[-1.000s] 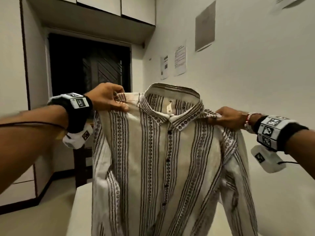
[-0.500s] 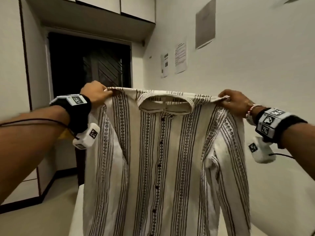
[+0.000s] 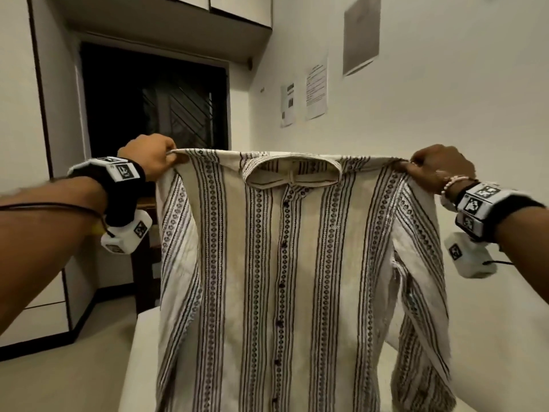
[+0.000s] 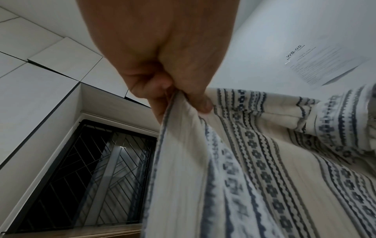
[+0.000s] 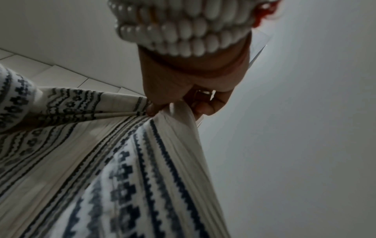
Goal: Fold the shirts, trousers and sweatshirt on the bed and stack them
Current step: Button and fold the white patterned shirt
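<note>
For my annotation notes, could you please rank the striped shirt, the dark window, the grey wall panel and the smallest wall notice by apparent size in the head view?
1. striped shirt, nearest the camera, so partly inflated
2. dark window
3. grey wall panel
4. smallest wall notice

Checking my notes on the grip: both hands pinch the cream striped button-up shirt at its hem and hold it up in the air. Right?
Not quite: the left hand and right hand pinch the cream striped button-up shirt at its shoulders, collar uppermost, not the hem. The head view shows this; the rest holds.
</note>
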